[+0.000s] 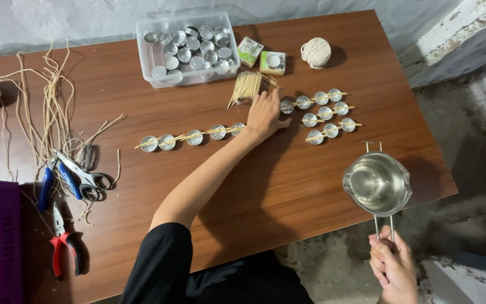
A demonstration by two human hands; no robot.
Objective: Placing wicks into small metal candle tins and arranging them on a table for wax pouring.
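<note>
Your left hand (pixel 264 115) lay flat, fingers spread, steadying the cups (pixel 193 137); your right hand (pixel 392 264) gripped the pot (pixel 377 183) handle; hold it level

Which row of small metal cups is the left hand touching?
The left hand rests on the right end of the long row of small round metal cups; the three short rows lie beyond it.

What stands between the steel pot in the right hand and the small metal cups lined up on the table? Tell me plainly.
Nothing visible. The right hand holds the steel pot by its handle, off the table's near right corner. Only bare wood lies between it and the nearest cups. The left hand rests among the cup rows farther left, out of that line.
</note>
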